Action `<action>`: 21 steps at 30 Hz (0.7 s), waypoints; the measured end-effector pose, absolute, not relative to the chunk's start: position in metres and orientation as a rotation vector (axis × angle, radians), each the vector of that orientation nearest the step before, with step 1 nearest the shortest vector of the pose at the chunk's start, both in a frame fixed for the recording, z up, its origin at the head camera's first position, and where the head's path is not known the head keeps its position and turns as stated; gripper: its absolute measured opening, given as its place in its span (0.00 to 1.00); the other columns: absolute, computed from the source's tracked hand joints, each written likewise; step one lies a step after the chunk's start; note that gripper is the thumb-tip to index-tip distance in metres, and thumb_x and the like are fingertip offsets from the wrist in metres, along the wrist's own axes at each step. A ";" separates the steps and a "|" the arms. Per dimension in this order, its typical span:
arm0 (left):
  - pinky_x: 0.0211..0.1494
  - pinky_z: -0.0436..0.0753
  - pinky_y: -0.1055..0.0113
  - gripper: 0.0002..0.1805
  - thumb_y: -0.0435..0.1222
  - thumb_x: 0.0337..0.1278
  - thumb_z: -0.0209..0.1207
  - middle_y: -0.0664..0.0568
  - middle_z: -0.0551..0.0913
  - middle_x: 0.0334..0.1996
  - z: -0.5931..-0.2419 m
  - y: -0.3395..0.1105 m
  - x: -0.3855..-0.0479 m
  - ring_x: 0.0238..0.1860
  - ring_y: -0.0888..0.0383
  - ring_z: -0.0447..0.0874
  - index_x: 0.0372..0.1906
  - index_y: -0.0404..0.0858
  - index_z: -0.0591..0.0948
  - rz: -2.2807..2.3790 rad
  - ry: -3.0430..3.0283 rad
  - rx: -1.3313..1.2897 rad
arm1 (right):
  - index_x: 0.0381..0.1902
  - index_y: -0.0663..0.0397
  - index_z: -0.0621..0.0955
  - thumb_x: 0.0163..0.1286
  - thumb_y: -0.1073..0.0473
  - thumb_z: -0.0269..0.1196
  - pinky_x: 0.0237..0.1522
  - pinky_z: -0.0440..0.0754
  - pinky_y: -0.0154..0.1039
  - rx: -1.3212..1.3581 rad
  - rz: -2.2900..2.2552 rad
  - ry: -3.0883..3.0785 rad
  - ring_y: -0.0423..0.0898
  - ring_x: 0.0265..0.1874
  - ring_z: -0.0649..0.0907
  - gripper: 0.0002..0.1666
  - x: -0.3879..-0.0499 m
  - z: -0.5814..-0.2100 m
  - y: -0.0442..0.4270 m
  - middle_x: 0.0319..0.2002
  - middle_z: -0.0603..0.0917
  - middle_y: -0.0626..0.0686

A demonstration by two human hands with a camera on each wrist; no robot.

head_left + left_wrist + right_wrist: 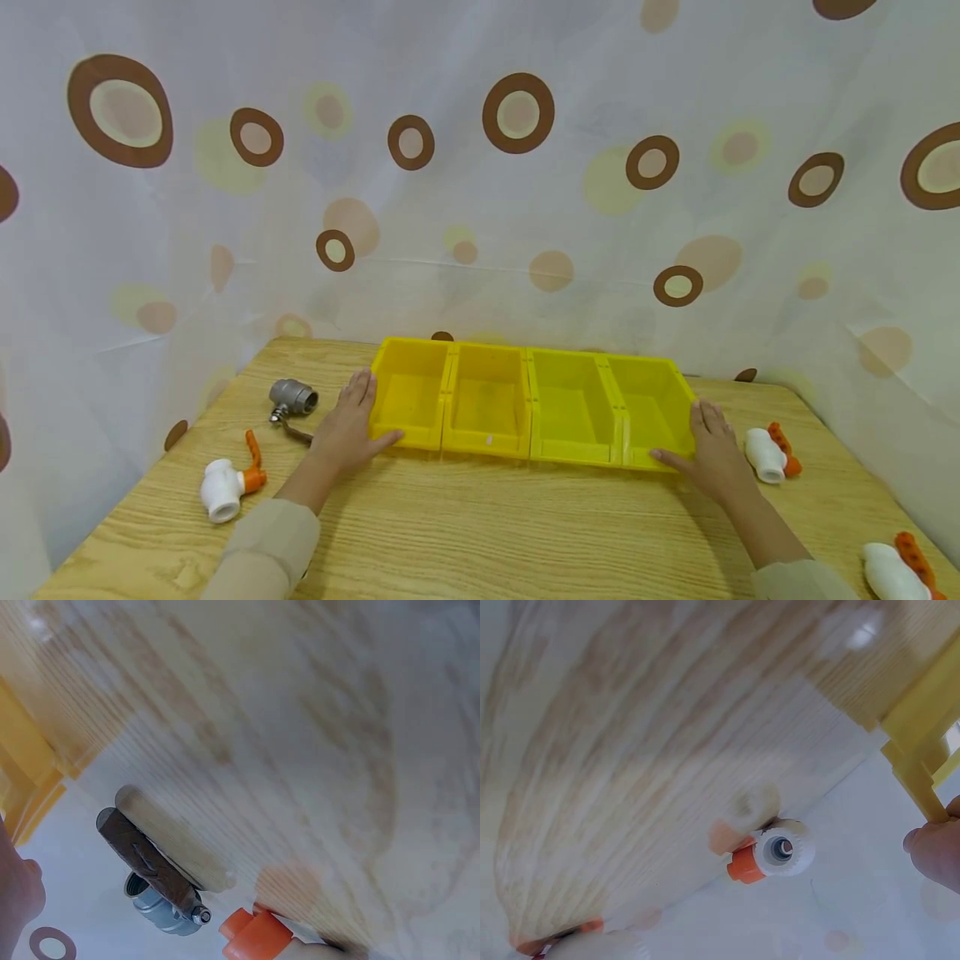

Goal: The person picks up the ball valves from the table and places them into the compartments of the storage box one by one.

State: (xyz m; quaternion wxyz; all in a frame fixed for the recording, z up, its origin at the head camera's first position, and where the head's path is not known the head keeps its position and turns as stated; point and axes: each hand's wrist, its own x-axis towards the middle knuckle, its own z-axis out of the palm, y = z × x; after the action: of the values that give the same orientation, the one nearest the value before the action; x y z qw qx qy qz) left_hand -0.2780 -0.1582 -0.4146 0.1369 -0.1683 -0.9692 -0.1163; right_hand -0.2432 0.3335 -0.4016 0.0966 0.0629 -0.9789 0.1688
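A row of joined yellow bins (491,408) lies on the table, their open tops facing up and toward me. My left hand (349,427) rests against the left end, fingers straight along the outer side and thumb stretched over the front corner. At the opposite end, my right hand (711,446) lies the same way, with its thumb at the front rim. In the right wrist view, fingertips (937,851) touch the yellow edge. Left of my left hand is a grey metal ball valve (294,397), its lever partly hidden behind the hand.
White plastic ball valves with orange handles lie about: one at left front (222,490), one right of my right hand (767,456), another at the right front edge (892,571). A patterned curtain (465,208) hangs behind the wooden table (487,533).
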 end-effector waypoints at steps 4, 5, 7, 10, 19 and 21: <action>0.72 0.54 0.48 0.51 0.55 0.55 0.57 0.31 0.48 0.71 -0.415 -0.157 -0.277 0.72 0.39 0.46 0.68 0.21 0.51 -0.348 -2.804 -0.489 | 0.66 0.83 0.47 0.57 0.34 0.61 0.66 0.44 0.67 0.184 0.485 -2.901 0.74 0.67 0.46 0.64 -0.242 -0.401 0.333 0.66 0.47 0.80; 0.72 0.55 0.48 0.51 0.54 0.55 0.58 0.31 0.49 0.70 -0.415 -0.157 -0.277 0.72 0.38 0.47 0.68 0.21 0.51 -0.352 -2.801 -0.491 | 0.66 0.83 0.47 0.57 0.34 0.61 0.66 0.44 0.67 0.182 0.487 -2.902 0.74 0.67 0.46 0.65 -0.242 -0.401 0.333 0.66 0.47 0.80; 0.72 0.55 0.48 0.51 0.54 0.54 0.58 0.31 0.49 0.70 -0.415 -0.156 -0.277 0.72 0.38 0.47 0.67 0.21 0.52 -0.359 -2.797 -0.492 | 0.66 0.83 0.47 0.57 0.34 0.61 0.66 0.44 0.67 0.182 0.487 -2.901 0.75 0.66 0.47 0.65 -0.242 -0.401 0.334 0.66 0.47 0.80; 0.71 0.55 0.48 0.51 0.55 0.54 0.58 0.31 0.50 0.70 -0.416 -0.155 -0.277 0.72 0.38 0.48 0.67 0.21 0.52 -0.364 -2.790 -0.496 | 0.66 0.83 0.47 0.57 0.33 0.60 0.66 0.44 0.67 0.178 0.485 -2.902 0.75 0.66 0.47 0.65 -0.242 -0.402 0.336 0.66 0.47 0.80; 0.71 0.57 0.48 0.51 0.54 0.54 0.58 0.31 0.50 0.70 -0.415 -0.154 -0.279 0.72 0.38 0.47 0.68 0.21 0.52 -0.368 -2.809 -0.490 | 0.66 0.83 0.46 0.58 0.34 0.60 0.66 0.43 0.67 0.183 0.477 -2.898 0.74 0.67 0.45 0.65 -0.242 -0.405 0.339 0.66 0.47 0.80; 0.70 0.59 0.48 0.51 0.54 0.54 0.58 0.31 0.50 0.71 -0.415 -0.154 -0.278 0.72 0.39 0.46 0.68 0.21 0.51 -0.379 -2.816 -0.486 | 0.66 0.83 0.47 0.58 0.34 0.60 0.66 0.43 0.67 0.179 0.482 -2.893 0.74 0.67 0.46 0.64 -0.241 -0.405 0.338 0.66 0.47 0.80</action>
State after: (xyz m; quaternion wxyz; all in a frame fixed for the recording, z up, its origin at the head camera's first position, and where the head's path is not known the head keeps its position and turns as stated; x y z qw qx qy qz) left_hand -0.2784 -0.1544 -0.4152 0.1293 -0.1672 -0.9687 -0.1305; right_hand -0.2412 0.3382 -0.4052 0.1013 0.0605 -0.9795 0.1632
